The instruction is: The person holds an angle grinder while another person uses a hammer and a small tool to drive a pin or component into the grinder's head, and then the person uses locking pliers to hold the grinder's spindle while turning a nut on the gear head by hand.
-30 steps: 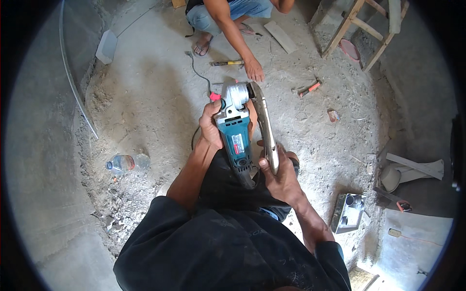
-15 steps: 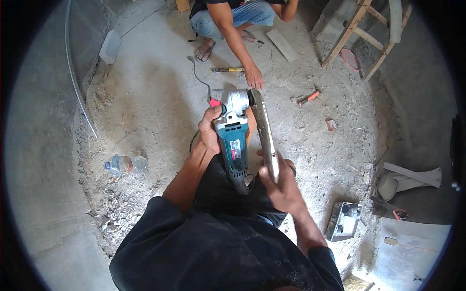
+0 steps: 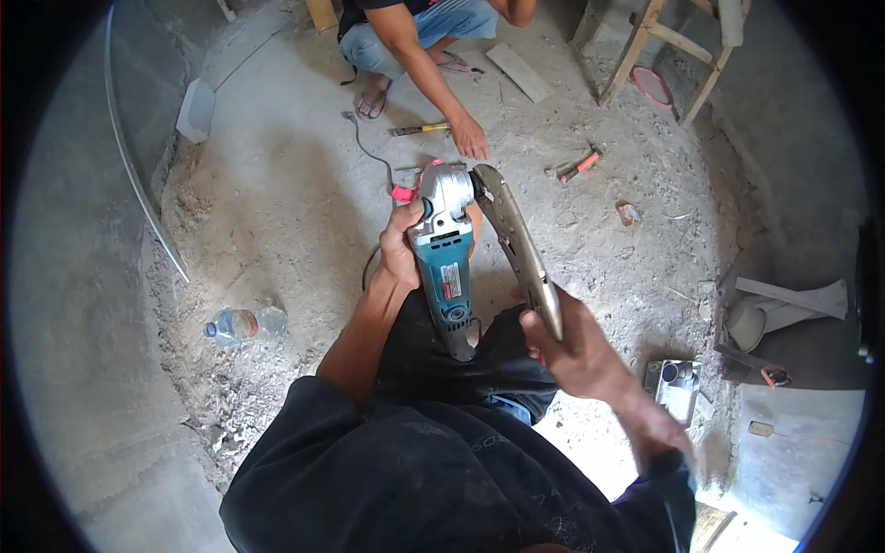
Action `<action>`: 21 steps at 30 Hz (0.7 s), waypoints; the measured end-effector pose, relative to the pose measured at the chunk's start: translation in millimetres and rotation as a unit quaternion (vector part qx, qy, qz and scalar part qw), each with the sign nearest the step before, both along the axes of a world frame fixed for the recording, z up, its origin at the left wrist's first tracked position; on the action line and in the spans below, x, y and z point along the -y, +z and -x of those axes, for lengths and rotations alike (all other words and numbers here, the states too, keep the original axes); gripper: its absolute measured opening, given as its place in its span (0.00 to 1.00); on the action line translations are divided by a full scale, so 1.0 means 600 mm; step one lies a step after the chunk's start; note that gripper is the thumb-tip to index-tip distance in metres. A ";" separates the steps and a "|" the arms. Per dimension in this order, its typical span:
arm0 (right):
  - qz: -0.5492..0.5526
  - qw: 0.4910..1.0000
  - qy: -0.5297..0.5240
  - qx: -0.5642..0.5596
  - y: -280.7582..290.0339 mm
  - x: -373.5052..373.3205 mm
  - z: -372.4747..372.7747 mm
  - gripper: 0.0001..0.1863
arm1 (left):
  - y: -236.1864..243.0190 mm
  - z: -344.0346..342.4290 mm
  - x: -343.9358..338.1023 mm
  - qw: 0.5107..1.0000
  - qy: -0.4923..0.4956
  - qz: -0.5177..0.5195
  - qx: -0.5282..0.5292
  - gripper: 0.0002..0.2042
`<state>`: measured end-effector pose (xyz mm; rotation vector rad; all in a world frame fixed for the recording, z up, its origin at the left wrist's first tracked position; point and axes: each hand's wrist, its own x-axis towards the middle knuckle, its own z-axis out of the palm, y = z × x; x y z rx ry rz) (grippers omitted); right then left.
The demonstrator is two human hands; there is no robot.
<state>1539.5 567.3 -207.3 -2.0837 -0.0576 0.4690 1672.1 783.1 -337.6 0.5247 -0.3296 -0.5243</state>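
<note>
Upright in front of me is an angle grinder (image 3: pixel 444 253) with a teal body and a silver gear head. My left hand (image 3: pixel 401 247) is wrapped round its head end, thumb near the top. A long metal wrench-like tool (image 3: pixel 519 241) slants down from the grinder's spindle side; its exact kind is unclear. My right hand (image 3: pixel 576 343), slightly blurred, is closed round the lower end of that tool. The tool's upper end meets the spindle, where the contact is partly hidden. Behind the gear head shows a small pink-red piece (image 3: pixel 403 194).
Opposite me a person squats, one hand (image 3: pixel 470 138) near a yellow-handled hammer (image 3: pixel 419 129). Another hammer (image 3: pixel 581 166) lies right of it. A power cord (image 3: pixel 369 152), a plastic bottle (image 3: pixel 244 324) and a metal box (image 3: pixel 678 389) rest on the rough floor. A wooden ladder (image 3: pixel 678 46) stands at far right.
My right hand has swung the tool's lower end out to the right and slightly down, widening its angle to the grinder. My left hand keeps its grip.
</note>
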 end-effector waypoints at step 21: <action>0.099 0.981 -0.169 -0.017 -0.425 0.086 -0.108 0.24 | -0.034 -0.011 -0.023 0.994 -0.065 0.085 -0.001 0.38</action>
